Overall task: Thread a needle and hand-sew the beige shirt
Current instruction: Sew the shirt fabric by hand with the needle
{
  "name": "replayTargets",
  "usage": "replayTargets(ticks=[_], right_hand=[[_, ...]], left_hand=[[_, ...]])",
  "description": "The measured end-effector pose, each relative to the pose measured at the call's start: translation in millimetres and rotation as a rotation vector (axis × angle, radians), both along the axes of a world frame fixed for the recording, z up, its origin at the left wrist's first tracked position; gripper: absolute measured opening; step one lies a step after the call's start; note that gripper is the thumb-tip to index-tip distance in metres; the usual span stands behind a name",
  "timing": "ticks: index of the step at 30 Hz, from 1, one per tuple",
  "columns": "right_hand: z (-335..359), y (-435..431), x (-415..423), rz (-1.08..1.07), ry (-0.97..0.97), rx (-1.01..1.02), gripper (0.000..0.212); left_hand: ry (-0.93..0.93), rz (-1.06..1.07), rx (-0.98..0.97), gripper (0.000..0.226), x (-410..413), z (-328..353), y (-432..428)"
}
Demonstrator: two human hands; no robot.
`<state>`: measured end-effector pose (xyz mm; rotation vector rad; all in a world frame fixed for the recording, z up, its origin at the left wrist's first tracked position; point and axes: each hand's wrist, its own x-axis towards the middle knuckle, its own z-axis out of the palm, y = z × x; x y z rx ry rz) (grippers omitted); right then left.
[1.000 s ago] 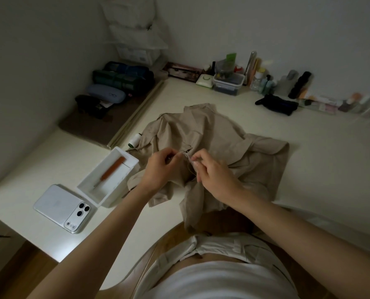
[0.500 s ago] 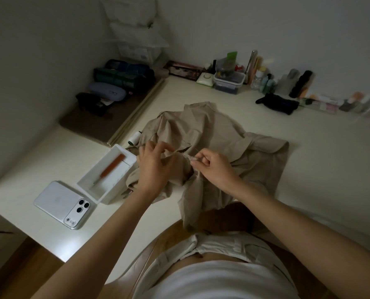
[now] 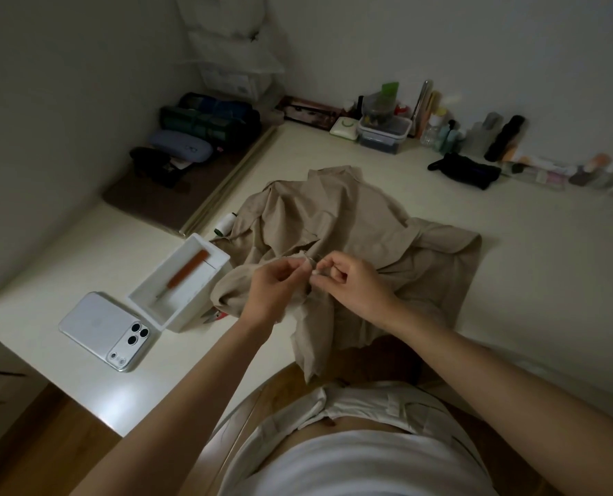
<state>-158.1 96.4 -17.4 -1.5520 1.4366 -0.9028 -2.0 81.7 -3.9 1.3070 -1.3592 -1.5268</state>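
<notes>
Lying leftmost on the table (image 3: 83, 259) is a phone (image 3: 101, 329), then a white box (image 3: 204, 291) holding an orange-handled tool (image 3: 187, 272). The beige shirt (image 3: 355, 220) sits crumpled mid-table, its hem hanging off the near edge. The left hand (image 3: 274, 293) and right hand (image 3: 353, 284) meet at one raised fold, each pinching the cloth between thumb and forefinger. Anything finer in their grip is too small to tell.
</notes>
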Motion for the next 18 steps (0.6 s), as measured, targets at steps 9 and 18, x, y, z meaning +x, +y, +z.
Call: replayTargets(ticks=[9, 18], right_hand=[[11.9, -14.3, 3.0, -0.070, -0.052, -0.018, 0.010], [21.0, -27.0, -2.1, -0.015, -0.071, 0.160, 0.028]], left_hand=[[-0.003, 0.028, 0.057, 0.008, 3.7, 0.5, -4.6], [0.026, 0.033, 0.065, 0.013, 6.3, 3.2, -8.2]])
